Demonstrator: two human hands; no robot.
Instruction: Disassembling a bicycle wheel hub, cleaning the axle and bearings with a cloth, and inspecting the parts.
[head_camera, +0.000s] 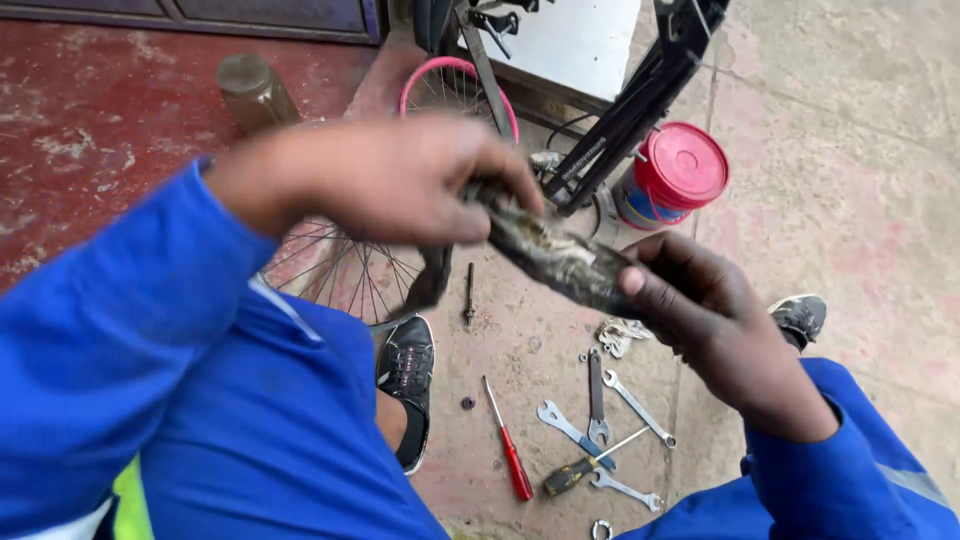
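The left hand (385, 180) had its fingers (500, 175) curled shut around the upper end of a dirty, dark strip of rubber, likely a piece of tyre or inner tube (555, 255), with the thumb pressed along its underside. The wrist was bent and the blue-sleeved forearm ran down toward the lower left. The right hand (700, 310) closed on the lower end of the same strip, thumb (640, 285) on top and the other fingers wrapped beneath it; its forearm came up from the lower right corner. The strip was held taut between both hands, slanting down from left to right, above the concrete floor (850, 150).

Below the hands, on the floor, lay several spanners (600, 400), a red-handled screwdriver (512, 455) and a yellow-and-black-handled screwdriver (580, 468), near a black shoe (405, 385). A spoked bicycle wheel (340, 270) lay beside the left arm, and a red-lidded tub (675, 175) stood near a black bicycle frame (630, 110) toward the top of the floor.
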